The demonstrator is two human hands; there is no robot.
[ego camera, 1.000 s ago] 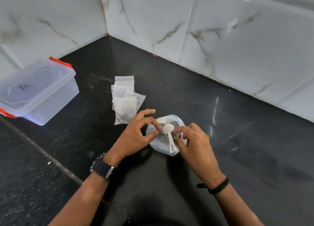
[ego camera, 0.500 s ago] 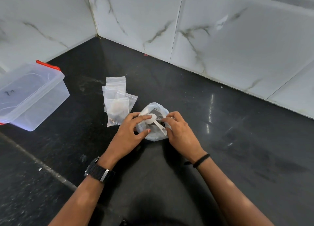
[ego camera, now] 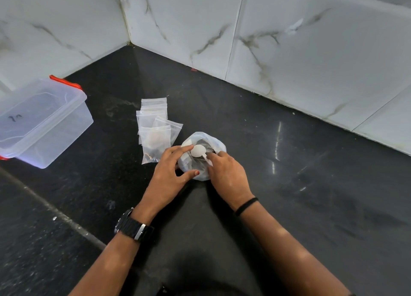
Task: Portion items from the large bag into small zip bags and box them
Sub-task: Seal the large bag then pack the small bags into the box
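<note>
On the black counter (ego camera: 289,184), the lidded box (ego camera: 42,122) sits well left of the large bag (ego camera: 213,144), small zip bags (ego camera: 155,135) between; both hands have closed in, left hand (ego camera: 169,173) now cupping the bag's side, right hand (ego camera: 226,173) pinching the white spoon (ego camera: 199,150), so scooping looks imminent.

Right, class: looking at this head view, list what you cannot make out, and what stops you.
- Large bag contents: dark, blurred, partly behind both hands.
- Spoon handle end: under the right hand.
- Box lid writing: too small.
- Box's left corner: cut by the frame edge.
</note>
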